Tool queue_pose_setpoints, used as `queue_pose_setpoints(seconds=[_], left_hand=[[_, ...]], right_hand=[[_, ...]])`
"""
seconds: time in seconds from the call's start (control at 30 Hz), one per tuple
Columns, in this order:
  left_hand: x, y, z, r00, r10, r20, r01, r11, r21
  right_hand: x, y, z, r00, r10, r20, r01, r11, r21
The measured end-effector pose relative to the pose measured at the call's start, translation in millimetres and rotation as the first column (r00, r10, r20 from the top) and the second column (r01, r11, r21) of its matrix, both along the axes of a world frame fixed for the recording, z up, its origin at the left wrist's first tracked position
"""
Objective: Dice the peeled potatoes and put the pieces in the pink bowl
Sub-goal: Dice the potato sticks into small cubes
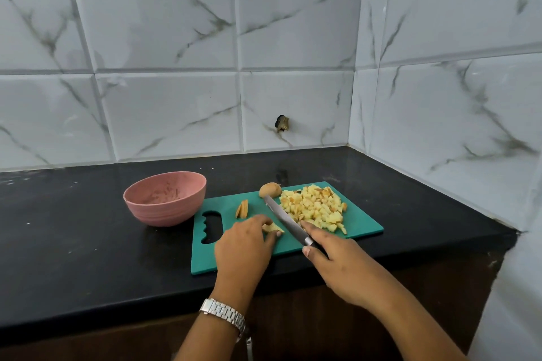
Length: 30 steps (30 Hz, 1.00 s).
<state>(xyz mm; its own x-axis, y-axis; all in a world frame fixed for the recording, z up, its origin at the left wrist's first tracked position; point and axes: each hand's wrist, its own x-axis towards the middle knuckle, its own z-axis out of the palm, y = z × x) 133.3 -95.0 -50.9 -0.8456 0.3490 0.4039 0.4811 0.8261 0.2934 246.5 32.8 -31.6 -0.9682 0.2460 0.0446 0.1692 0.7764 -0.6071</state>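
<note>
Left of the cutting board (223,208): the pink bowl (164,214) blocks us, just beside its far corner.
Behind the board: we find bare counter (293,167) up to the tiled wall (176,111).
On the board: diced potato (315,208) and the slanted knife (286,220) bar our way across the right half.

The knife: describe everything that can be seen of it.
The grey steel kitchen knife has a long, plain blade, a bright metal collar and a dark handle, mostly hidden in the right hand, which grips it with one of its fingers laid along the blade. It slants over the teal plastic cutting board, tip near the small brownish potato, blade against the edge of the pile of yellow diced potato.
</note>
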Motion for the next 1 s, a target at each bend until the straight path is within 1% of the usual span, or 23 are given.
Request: queue_pose_setpoints(seconds=[0.13, 0.27, 0.43, 0.57, 0.63, 0.7, 0.83, 0.93, 1.0], left_hand=[[-11.5, 0.4, 1.9, 1.0, 0.025, 0.009, -0.025, 1.0, 0.014], [-33.7, -9.1, 6.1, 0.998, 0.02, 0.063, -0.018, 0.999, -0.03], [-46.3, -17.2, 11.4, 0.997, -0.056, 0.055, 0.062, 0.99, -0.123], [-49.7, -15.7, 12.7, 0.989, -0.148, 0.031, 0.15, 0.984, -0.099], [-48.7, -10.4, 13.8, 0.972, -0.223, 0.074, 0.231, 0.965, -0.127], [-46.2, -5.3, 14.5, 0.959, -0.254, 0.122, 0.272, 0.949, -0.161], [-41.3, -3.8, 15.2, 0.972, -0.215, 0.091, 0.226, 0.965, -0.132], [-33.3, -6.1, 12.4, 0.984, -0.176, 0.038, 0.179, 0.979, -0.101], [-26.4, -7.7, 7.9, 0.989, -0.147, -0.001, 0.146, 0.988, -0.041]], right_hand=[[-2.5, 5.7, -0.8, 1.0, 0.005, 0.002, -0.005, 1.0, 0.013], [-5.9, 11.2, 1.1, 1.0, 0.011, -0.002, -0.011, 1.0, 0.023], [-12.8, 15.5, -2.3, 1.0, 0.026, -0.017, -0.025, 1.0, 0.015], [-17.0, 17.4, -5.1, 0.998, 0.052, -0.019, -0.052, 0.998, -0.034], [-17.7, 18.5, -5.9, 0.999, 0.046, -0.015, -0.046, 0.998, -0.041], [-17.3, 17.7, -5.1, 0.999, 0.044, -0.016, -0.045, 0.998, -0.038], [-10.9, 13.2, 0.1, 1.0, 0.024, -0.006, -0.024, 1.0, 0.007], [-5.7, 9.1, 0.9, 1.0, 0.021, 0.016, -0.022, 0.995, 0.101], [-2.3, 5.5, -0.6, 1.0, 0.022, 0.014, -0.024, 0.985, 0.171]])
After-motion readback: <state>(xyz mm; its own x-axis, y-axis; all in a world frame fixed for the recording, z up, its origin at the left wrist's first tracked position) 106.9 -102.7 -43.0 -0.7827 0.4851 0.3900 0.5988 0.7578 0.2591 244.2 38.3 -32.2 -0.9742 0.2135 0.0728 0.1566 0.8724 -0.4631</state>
